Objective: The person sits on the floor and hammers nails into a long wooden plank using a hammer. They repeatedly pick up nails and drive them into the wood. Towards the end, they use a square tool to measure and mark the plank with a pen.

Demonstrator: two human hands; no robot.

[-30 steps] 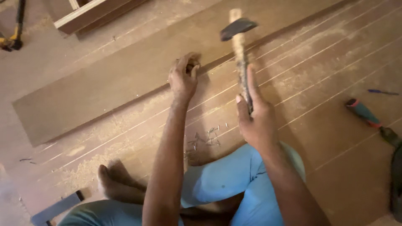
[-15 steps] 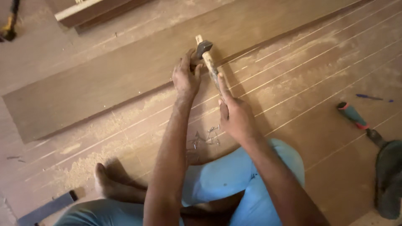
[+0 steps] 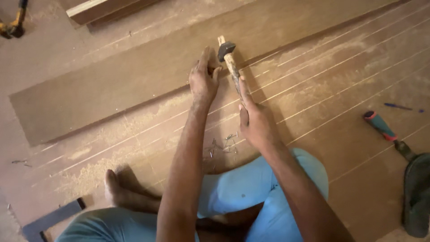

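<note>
My right hand (image 3: pixel 254 120) grips the wooden handle of a hammer (image 3: pixel 229 57), whose dark metal head is close above the long brown board (image 3: pixel 112 85). My left hand (image 3: pixel 203 79) rests on the near edge of that board, fingers pinched just left of the hammer head; whatever they pinch is too small to see. A small heap of nails (image 3: pixel 224 147) lies on the large brown panel (image 3: pixel 340 89) between my arms, in front of my knee in light blue trousers.
A chisel with a teal and red handle (image 3: pixel 380 126) lies at the right, next to a dark sandal (image 3: pixel 416 192). A blue pen (image 3: pixel 398 106) lies beyond it. A wooden batten (image 3: pixel 103 9) and a yellow-black tool (image 3: pixel 15 22) sit at the top left. My bare foot (image 3: pixel 117 190) rests on the dusty panel.
The hammer was raised a second ago, then came down beside my left fingers, and now sits slightly higher again. My left hand stays on the board's edge.
</note>
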